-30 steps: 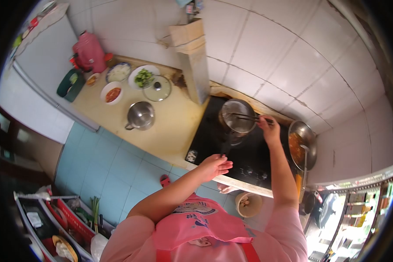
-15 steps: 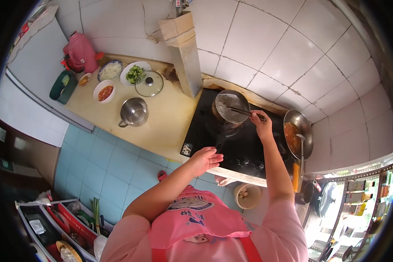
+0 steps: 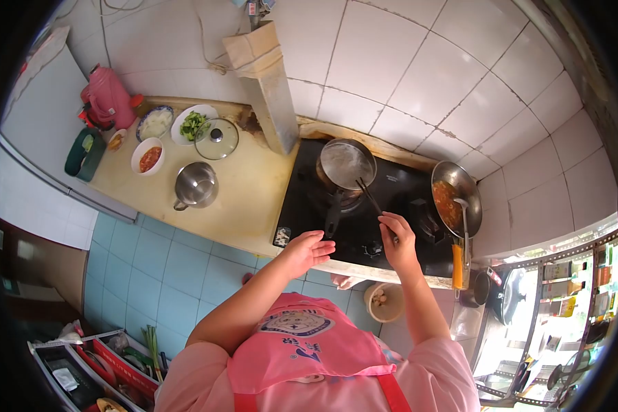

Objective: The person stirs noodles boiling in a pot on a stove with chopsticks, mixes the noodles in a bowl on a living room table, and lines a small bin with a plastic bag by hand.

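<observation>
My right hand (image 3: 398, 240) is closed around dark chopsticks (image 3: 371, 197), whose tips point up and left, near the right rim of a pot. That pot (image 3: 348, 165) sits on the black stove (image 3: 408, 196) with whitish, cloudy contents, its black handle pointing toward me. My left hand (image 3: 307, 253) holds nothing, fingers apart, over the stove's front left edge, below the pot handle. A wok (image 3: 472, 194) with reddish food and a ladle (image 3: 465, 230) stands at the stove's right side.
On the yellow counter (image 3: 244, 206) are a steel pot (image 3: 196, 185), a glass lid (image 3: 225, 144), a bowl of red food (image 3: 148, 157), plates of greens (image 3: 183, 128) and white food (image 3: 146, 122), and a pink thermos (image 3: 111, 99). A bin (image 3: 384, 303) stands below.
My right hand has drawn back toward me, and the chopsticks have come from inside the pot to near its rim. The view has shifted to the right. My left hand stays open.
</observation>
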`<act>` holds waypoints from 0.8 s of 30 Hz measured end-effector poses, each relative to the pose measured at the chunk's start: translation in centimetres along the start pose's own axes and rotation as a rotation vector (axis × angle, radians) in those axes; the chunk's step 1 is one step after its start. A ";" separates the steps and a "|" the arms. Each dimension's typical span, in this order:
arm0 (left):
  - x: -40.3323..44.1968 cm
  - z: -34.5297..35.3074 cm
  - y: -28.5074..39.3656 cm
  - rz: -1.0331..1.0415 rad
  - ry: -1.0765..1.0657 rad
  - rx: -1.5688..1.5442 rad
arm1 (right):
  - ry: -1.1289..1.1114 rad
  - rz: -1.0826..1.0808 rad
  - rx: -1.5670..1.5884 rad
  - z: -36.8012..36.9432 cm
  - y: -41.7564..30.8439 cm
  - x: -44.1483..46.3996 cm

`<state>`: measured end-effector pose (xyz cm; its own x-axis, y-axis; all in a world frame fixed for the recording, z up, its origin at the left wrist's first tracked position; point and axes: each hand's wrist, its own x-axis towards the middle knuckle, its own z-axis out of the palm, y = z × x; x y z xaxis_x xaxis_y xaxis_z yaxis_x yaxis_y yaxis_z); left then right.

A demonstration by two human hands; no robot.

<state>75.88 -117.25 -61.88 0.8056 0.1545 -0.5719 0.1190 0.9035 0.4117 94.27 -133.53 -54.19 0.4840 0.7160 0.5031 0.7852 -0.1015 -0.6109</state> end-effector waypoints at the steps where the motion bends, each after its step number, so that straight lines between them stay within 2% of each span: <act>1: -0.4 0.0 0.2 -0.001 0.000 0.002 | -0.004 -0.006 0.010 0.0 -0.5 -0.2; 3: -0.4 -0.5 0.1 -0.004 0.000 -0.006 | 0.090 -0.014 -0.057 0.3 -1.4 -0.4; 5: -0.9 -1.1 0.2 0.005 -0.012 -0.006 | 0.009 -0.013 -0.036 0.9 -1.2 -0.7; 8: -1.4 -2.6 0.5 0.022 -0.018 -0.025 | 0.029 -0.018 -0.035 1.7 -2.5 -0.7; 10: -2.1 -3.5 1.2 0.039 0.001 -0.049 | 0.098 -0.062 -0.062 2.1 -4.5 -0.2; 13: -3.5 -4.5 2.9 0.067 0.015 -0.061 | 0.070 -0.101 0.040 3.9 -10.2 1.1; 17: -6.0 -6.7 5.8 0.121 -0.013 -0.102 | -0.162 -0.204 0.155 10.2 -12.9 0.8; 21: -8.3 -11.8 8.7 0.171 -0.051 -0.163 | -0.248 -0.234 0.177 17.1 -16.8 2.4; 24: -10.9 -16.1 11.8 0.206 0.006 -0.169 | -0.283 -0.246 0.208 23.1 -19.1 3.8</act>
<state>59.15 -101.85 -62.20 0.7992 0.3441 -0.4928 -0.1462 0.9066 0.3959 72.16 -112.97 -54.71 0.1443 0.8660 0.4788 0.7552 0.2163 -0.6188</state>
